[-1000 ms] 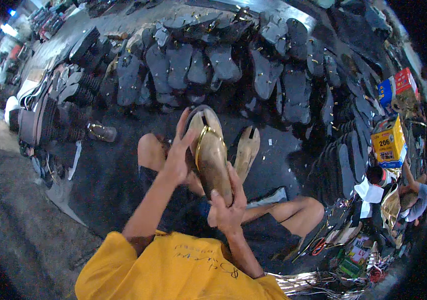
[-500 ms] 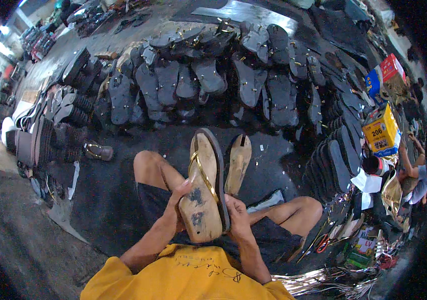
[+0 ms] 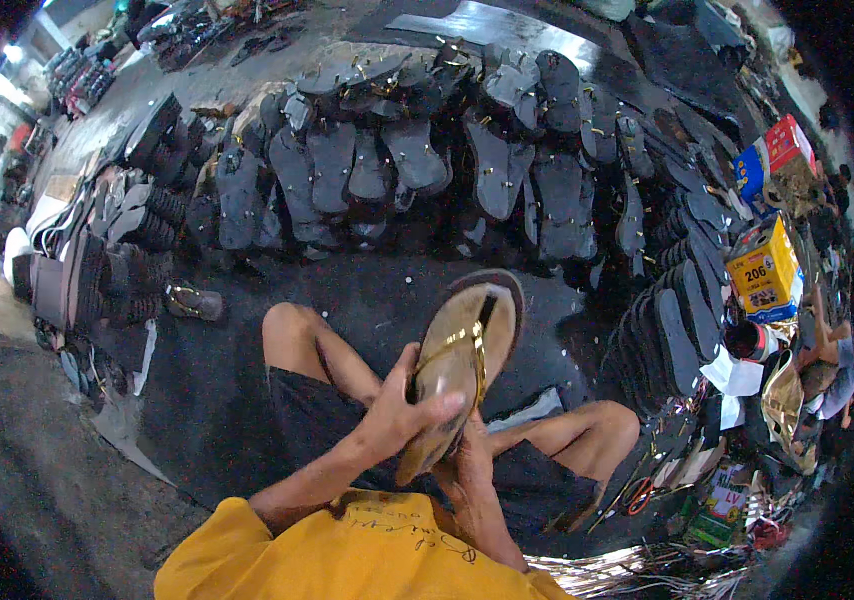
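Observation:
I sit cross-legged on a dark floor and hold a tan sandal with a gold strap (image 3: 459,366) upright over my lap. My left hand (image 3: 405,412) wraps around its lower half from the left, fingers across the insole. Below it, my right hand (image 3: 467,468) grips the heel end from underneath. The sandal's toe points away from me, toward the rows of dark soles (image 3: 417,160).
Many dark sandals and soles lie in rows ahead and along the right (image 3: 672,320). Stacks of soles stand at left (image 3: 97,280). A yellow tin (image 3: 765,268), a red box (image 3: 789,142), scissors (image 3: 637,495) and gold strap material (image 3: 782,400) sit at right.
The sandal has swung rightward and tilted. My left hand now closes over its lower half. A second tan sandal seen on the floor beside it earlier is out of sight.

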Available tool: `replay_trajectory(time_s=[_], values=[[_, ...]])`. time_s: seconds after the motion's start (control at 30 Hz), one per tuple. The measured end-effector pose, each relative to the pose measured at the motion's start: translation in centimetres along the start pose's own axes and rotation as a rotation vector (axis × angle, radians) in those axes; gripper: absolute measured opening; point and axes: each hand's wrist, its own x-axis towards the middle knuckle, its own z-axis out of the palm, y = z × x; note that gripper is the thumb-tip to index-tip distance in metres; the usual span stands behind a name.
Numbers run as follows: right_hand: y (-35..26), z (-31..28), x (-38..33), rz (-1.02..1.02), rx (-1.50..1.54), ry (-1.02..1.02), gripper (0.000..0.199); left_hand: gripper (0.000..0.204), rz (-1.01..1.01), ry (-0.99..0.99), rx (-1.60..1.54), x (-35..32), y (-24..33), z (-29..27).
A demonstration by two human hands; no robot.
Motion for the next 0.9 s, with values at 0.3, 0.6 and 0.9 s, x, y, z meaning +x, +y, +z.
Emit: replay_trajectory(time_s=[0.3, 0.6, 0.9], values=[[-4.4, 1.3, -2.6, -0.384, -0.495, -0.234, 0.134, 0.027, -0.040, -0.031, 0.084, -0.5, 3.6, -0.4], [-4.9, -1.6, -4.8, 0.177, 0.008, -0.314, 0.102, 0.027, 0.436, -0.287, 0.215, -3.0, 1.6, -3.9], [-5.4, 0.9, -3.2, -0.057, -0.255, -0.133, 0.111, 0.028, 0.438, -0.202, 0.158, -2.7, 0.5, -3.1]])
